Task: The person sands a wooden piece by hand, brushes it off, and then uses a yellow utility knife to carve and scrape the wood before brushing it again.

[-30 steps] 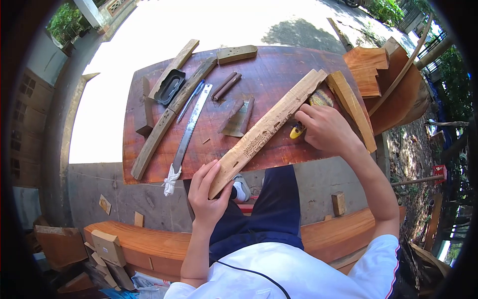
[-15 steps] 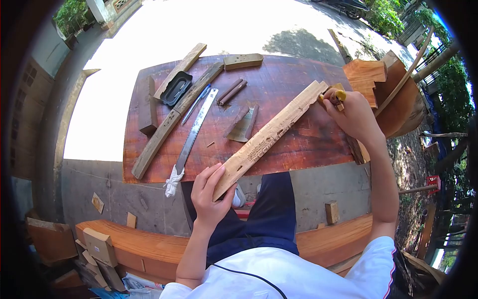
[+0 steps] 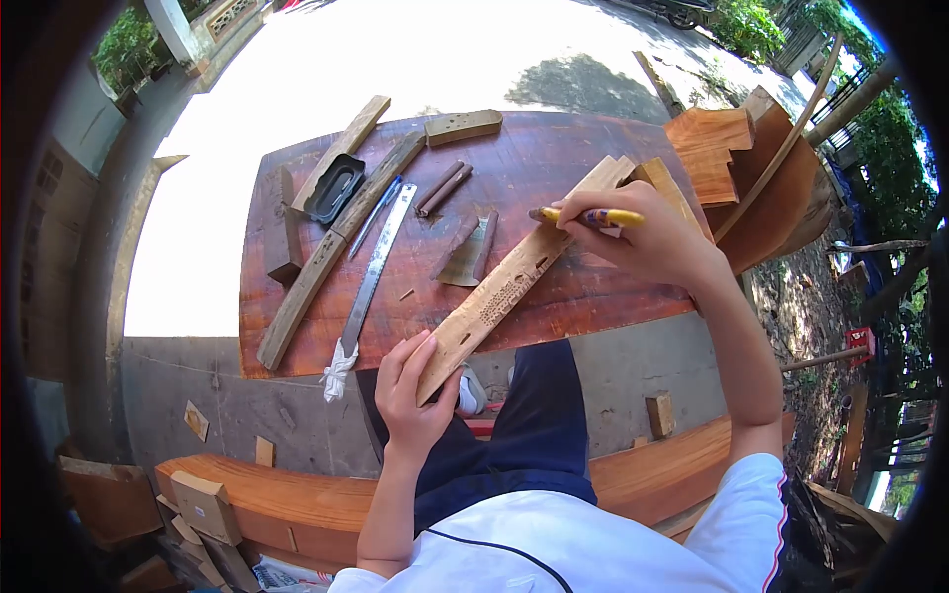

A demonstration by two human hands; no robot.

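Observation:
A long, pale wooden board [image 3: 502, 287] with dark slots and small printed marks slants across the table. My left hand [image 3: 415, 390] is closed round its near end, thumb on one edge and fingers on the other. In my right hand [image 3: 643, 232] is a yellow-handled brush [image 3: 608, 217] with dark print on the handle. Its brownish tip is over the upper part of the board, right at the surface. The board's far end rests by another wood block [image 3: 667, 188]. A curled sheet of sandpaper [image 3: 467, 255] lies left of the board.
On the reddish wooden table [image 3: 554, 133] lie a saw blade [image 3: 378, 265] with a cloth-wrapped end, a blue pen [image 3: 376, 217], a black tray [image 3: 336, 188], brown rolls [image 3: 445, 188] and wood strips [image 3: 311, 287]. Large wood slabs [image 3: 776, 198] stand at the right. A wooden bench [image 3: 297, 494] is behind me.
My right hand has moved left and slightly down along the board, bringing the brush from its far end toward the middle. My left hand keeps its hold on the near end.

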